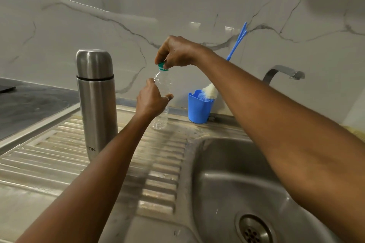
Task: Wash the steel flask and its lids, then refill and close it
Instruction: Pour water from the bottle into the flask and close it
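The steel flask (96, 102) stands upright on the ribbed drainboard (59, 156) at the left, its steel cup lid on top. To its right a clear plastic bottle (162, 85) with a green cap (162, 65) stands on the drainboard. My left hand (152, 98) grips the bottle's middle. My right hand (175, 52) pinches the green cap from above. The bottle looks nearly empty.
A blue cup (199, 107) by the wall holds a bottle brush (210, 90) with a long blue handle. The steel sink basin (237, 183) with its drain (253, 231) lies at the lower right, the tap (284, 74) behind it. A dark hob (29, 102) lies at the far left.
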`<state>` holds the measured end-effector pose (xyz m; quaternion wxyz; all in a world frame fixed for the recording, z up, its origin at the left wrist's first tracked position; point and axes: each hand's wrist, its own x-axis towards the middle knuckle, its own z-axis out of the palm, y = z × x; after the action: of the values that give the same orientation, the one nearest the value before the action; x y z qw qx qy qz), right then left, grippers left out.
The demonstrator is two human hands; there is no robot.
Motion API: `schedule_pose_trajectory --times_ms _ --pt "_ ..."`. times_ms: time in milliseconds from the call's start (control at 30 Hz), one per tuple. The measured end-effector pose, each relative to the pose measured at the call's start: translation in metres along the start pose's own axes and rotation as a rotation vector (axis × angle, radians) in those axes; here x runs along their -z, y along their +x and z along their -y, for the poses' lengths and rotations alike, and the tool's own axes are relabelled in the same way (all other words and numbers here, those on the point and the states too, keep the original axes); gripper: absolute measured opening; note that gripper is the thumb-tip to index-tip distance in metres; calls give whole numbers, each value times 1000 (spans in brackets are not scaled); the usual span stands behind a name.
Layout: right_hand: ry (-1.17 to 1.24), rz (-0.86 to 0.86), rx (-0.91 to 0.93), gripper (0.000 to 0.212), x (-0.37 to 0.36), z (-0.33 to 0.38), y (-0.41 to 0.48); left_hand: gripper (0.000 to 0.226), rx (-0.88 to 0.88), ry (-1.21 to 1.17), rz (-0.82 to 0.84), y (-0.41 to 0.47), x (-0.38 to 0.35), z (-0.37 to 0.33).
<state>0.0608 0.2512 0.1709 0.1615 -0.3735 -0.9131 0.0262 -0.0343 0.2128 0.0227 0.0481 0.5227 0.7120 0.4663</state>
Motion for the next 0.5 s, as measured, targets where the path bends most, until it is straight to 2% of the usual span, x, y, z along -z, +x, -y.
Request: schedule_pose_trajectory --times_ms 233,367,500 --pt "4 8 -18 30 -3 -2 4 78 10 -5 23 4 1 2" --pt "-26 -1 -59 20 -2 -3 4 78 -5 4 20 3 0 2" --pt "-131 -80 -107 38 -12 -3 7 81 -4 -1 15 2 0 2"
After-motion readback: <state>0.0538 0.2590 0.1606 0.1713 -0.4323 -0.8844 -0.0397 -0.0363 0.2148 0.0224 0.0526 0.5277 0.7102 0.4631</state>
